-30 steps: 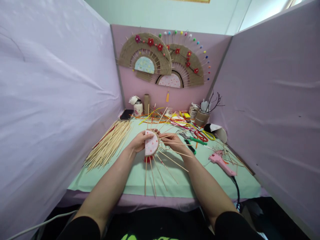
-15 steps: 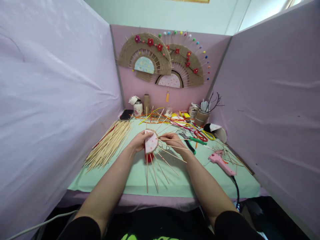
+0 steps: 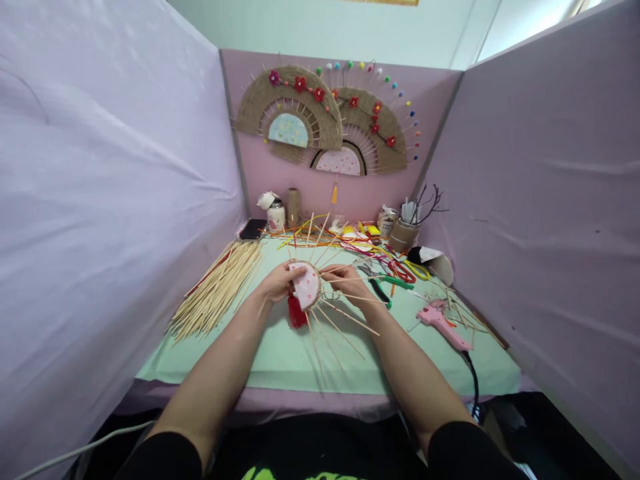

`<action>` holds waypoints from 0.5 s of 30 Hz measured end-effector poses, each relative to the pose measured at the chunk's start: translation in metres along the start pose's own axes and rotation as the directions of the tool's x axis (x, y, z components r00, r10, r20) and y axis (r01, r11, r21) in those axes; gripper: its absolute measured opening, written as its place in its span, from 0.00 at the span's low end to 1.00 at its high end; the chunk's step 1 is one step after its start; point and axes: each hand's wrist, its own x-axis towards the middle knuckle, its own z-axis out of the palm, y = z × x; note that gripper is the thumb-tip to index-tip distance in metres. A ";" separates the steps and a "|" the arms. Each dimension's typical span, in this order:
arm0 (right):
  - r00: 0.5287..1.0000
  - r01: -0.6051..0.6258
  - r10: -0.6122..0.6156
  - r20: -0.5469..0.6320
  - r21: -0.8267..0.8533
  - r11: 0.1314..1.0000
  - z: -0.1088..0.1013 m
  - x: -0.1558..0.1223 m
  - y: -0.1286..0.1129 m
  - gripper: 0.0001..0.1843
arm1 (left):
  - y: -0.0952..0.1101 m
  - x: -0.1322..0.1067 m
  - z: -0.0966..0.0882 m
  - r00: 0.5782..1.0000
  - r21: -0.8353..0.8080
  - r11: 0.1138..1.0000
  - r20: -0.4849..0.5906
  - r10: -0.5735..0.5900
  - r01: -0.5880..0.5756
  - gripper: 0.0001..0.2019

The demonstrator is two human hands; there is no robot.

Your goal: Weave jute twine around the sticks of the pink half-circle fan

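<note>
My left hand (image 3: 279, 281) grips a half-round fan base (image 3: 307, 285) by its straight side, thumb on top. The base is covered in white fabric with pink-red dots and has a brown edge along its curve. Thin wooden sticks (image 3: 345, 311) fan out from that curve. At the curved edge, among the sticks, the fingers of my right hand (image 3: 341, 277) are pinched together; what they hold is too small to make out. A red object (image 3: 297, 312) lies on the table just under the base, partly covered by it.
Loose sticks (image 3: 215, 290) are piled at left near a phone (image 3: 253, 229). Green-handled pliers (image 3: 383, 292), colourful pipe cleaners (image 3: 320, 238) and a pink glue gun (image 3: 443, 327) lie around my right side. Two finished fans (image 3: 293, 80) hang on the back panel; cloth walls enclose both sides.
The fan base has turned slightly counterclockwise and shifted a little right, its sticks swinging with it. More of the red object shows beneath. My hands stay in nearly the same place.
</note>
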 end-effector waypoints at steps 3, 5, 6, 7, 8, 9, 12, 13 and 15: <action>1.000 0.010 -0.010 0.016 0.001 1.000 -0.001 -0.001 -0.001 0.12 | 0.003 -0.002 0.002 0.998 -0.021 0.998 0.006 0.055 -0.055 0.16; 0.999 -0.002 0.002 0.037 -0.001 1.000 -0.002 -0.002 -0.002 0.14 | 0.005 -0.003 0.004 0.995 -0.034 0.995 0.028 0.095 -0.094 0.14; 0.999 -0.004 0.003 0.045 0.004 1.000 -0.003 -0.002 -0.002 0.14 | 0.006 -0.004 0.005 0.993 -0.044 0.993 0.032 0.113 -0.112 0.14; 0.998 0.003 -0.004 0.055 0.015 1.000 -0.003 -0.003 -0.002 0.14 | 0.006 -0.004 0.006 0.992 -0.054 0.991 0.028 0.124 -0.123 0.13; 0.997 0.017 -0.019 0.071 0.030 0.999 -0.003 -0.003 -0.002 0.14 | 0.006 -0.004 0.008 0.992 -0.061 0.990 0.019 0.128 -0.127 0.13; 0.995 0.032 -0.036 0.090 0.044 0.999 -0.003 -0.004 -0.002 0.14 | 0.006 -0.005 0.009 0.992 -0.067 0.990 0.005 0.128 -0.127 0.13; 0.990 0.034 -0.041 0.132 0.055 0.998 -0.004 -0.005 -0.003 0.14 | 0.005 -0.005 0.013 0.992 -0.079 0.989 -0.032 0.126 -0.128 0.12; 0.991 0.020 -0.026 0.134 0.048 0.999 -0.004 -0.005 -0.004 0.14 | 0.005 -0.005 0.014 0.990 -0.086 0.987 -0.039 0.134 -0.137 0.12; 0.991 -0.008 0.003 0.136 0.036 0.999 -0.005 -0.006 -0.005 0.15 | 0.005 -0.005 0.014 0.985 -0.096 0.981 -0.057 0.162 -0.167 0.12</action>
